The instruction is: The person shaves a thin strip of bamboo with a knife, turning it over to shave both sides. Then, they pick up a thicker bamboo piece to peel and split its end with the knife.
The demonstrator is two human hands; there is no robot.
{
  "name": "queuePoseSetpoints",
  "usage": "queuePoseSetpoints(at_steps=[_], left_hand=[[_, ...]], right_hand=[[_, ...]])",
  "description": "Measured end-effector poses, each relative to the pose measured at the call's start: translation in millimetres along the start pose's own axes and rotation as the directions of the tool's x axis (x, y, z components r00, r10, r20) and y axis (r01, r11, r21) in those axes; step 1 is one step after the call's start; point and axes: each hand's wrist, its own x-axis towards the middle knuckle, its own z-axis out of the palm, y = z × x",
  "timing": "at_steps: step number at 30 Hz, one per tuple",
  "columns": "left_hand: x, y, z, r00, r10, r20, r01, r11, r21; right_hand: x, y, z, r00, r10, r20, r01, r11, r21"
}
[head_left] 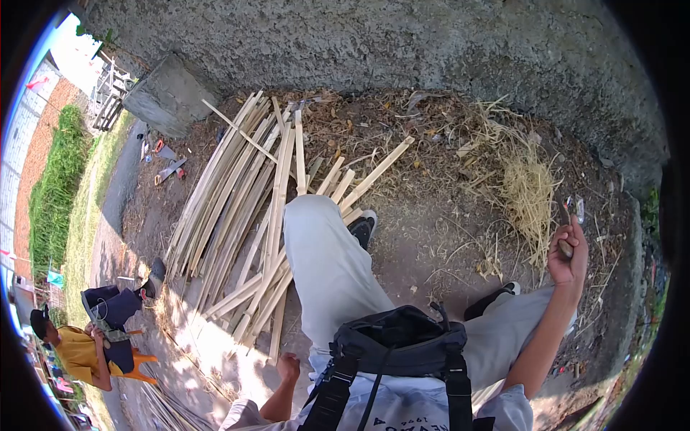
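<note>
My right hand is out to the right, its fingers wrapped round the wooden handle of a knife. The short blade points away from me, up toward the wall. Down at my left side, my left hand is closed like a fist; whether anything is in it is hidden. Beyond that hand lie long, pale bamboo strips, some crossing each other beside my left knee. A larger bundle of bamboo strips is spread on the ground further left.
A rough grey wall runs along the far side. A heap of curly shavings lies near my right foot. Handsaws rest near a concrete block. At left, a person in a yellow shirt sits on an orange chair.
</note>
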Motion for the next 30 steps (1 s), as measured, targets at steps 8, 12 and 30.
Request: queuePoseSetpoints(at_steps=[8, 12, 30], left_hand=[[61, -2, -7, 0.980, -0.056, -0.191, 0.024, 0.986, -0.165], [99, 39, -49, 0.950, 0.018, -0.312, -0.068, 0.986, -0.150], [230, 83, -82, 0.985, 0.137, 0.104, -0.156, 0.968, 0.198]], right_hand=[[28, -21, -37, 0.982, -0.168, -0.090, 0.163, 0.985, -0.062], [26, -24, -40, 0.965, -0.228, -0.129, 0.222, 0.973, -0.059], [21, -31, -49, 0.959, -0.234, -0.162, 0.219, 0.970, -0.106]])
